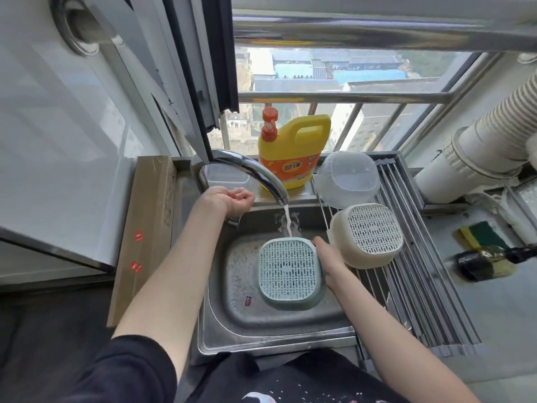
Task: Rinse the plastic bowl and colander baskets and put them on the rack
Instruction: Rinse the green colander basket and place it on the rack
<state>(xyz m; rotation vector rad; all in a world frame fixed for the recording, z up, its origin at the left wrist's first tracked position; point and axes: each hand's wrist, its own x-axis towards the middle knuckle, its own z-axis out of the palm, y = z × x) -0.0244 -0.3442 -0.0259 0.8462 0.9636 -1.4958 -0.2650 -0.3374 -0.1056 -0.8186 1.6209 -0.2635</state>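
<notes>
Your two bare forearms reach forward over the steel sink [215, 341], dark sleeves pushed up near the elbows.

Your right hand [329, 261] grasps the pale green colander basket [290, 270] by its right rim, thumb lying along the top edge. The basket is held over the sink basin, tilted so that its slotted base faces you. Its upper edge sits directly under the stream of water [287, 221] running from the curved chrome tap [255, 175].

Your left hand [236, 202] is farther back, at the base of the tap. Its fingers are curled downward over the tap handle, of which only a small part shows beneath the wrist.

To the right of the sink, a roll-up rack [418, 289] of steel rods spans the counter. A cream colander basket [367, 235] rests on it, tipped on its side with the slotted base toward you, just beside your right hand. Behind it, touching it, a clear plastic bowl [347, 178] lies tipped on the rack's far end.

On the ledge behind the tap stands a yellow detergent jug [293, 152] with an orange pump. A green-and-yellow sponge [479, 237] lies on the counter to the far right. A flat cardboard box [145, 237] leans left of the sink.
</notes>
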